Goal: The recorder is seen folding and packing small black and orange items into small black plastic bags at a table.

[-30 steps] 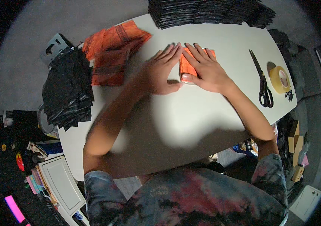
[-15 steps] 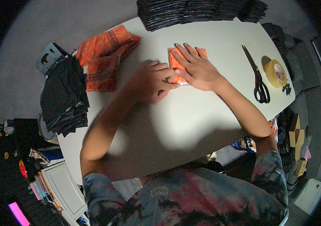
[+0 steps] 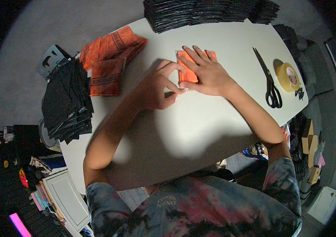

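Observation:
A flat orange packet in a clear plastic sleeve (image 3: 188,73) lies on the white table (image 3: 223,114). My right hand (image 3: 211,77) rests flat over its right part with the fingers spread, the thumb across its near edge. At the packet's left side is my left hand (image 3: 158,87), fingers bent. One of its fingertips touches the left edge, another the near left corner of the sleeve, with a gap between these fingers. To the left, more folded orange packets (image 3: 106,77) lie partly over one another.
A pile of black plastic packets (image 3: 67,102) hangs over the left edge, next to a grey-blue piece with a handle slot (image 3: 53,59). Long black stacks (image 3: 211,12) line the far edge. At right lie black scissors (image 3: 270,85), a yellow tape roll (image 3: 288,77) and small black pieces (image 3: 299,94).
My left hand has shifted slightly, and its upper finger now reaches the packet's left edge, with the fingers wider apart. The right thumb has moved a little toward the near edge.

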### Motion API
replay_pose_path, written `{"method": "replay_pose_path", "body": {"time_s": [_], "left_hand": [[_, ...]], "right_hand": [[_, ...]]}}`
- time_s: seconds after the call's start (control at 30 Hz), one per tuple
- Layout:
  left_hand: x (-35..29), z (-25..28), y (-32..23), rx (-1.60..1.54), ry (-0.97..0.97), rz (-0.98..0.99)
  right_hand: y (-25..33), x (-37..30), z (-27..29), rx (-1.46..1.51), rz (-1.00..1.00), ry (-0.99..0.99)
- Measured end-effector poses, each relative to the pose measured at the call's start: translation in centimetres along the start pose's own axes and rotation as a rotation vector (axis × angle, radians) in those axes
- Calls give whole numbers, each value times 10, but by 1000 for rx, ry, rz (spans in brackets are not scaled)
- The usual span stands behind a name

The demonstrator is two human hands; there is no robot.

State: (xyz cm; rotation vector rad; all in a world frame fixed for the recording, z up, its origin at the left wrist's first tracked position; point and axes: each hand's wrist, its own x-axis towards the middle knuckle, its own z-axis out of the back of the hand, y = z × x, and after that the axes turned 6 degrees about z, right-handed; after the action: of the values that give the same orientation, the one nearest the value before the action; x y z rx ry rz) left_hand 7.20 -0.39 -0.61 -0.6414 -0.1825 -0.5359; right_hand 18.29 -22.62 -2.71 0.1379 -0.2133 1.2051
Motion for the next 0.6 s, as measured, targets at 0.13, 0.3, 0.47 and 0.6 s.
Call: {"method": "replay_pose_path", "body": {"time_s": [0.13, 0.3, 0.47, 0.6], "left_hand": [[-5, 3, 8, 11, 21, 8], [-8, 6, 2, 111, 62, 53], [-2, 12, 6, 30, 61, 98], [4, 0, 16, 31, -89, 93]], "right_hand": [[3, 2, 1, 14, -18, 5], [5, 1, 1, 12, -37, -13], [5, 1, 2, 21, -33, -31], [6, 0, 1, 40, -41, -38]]}}
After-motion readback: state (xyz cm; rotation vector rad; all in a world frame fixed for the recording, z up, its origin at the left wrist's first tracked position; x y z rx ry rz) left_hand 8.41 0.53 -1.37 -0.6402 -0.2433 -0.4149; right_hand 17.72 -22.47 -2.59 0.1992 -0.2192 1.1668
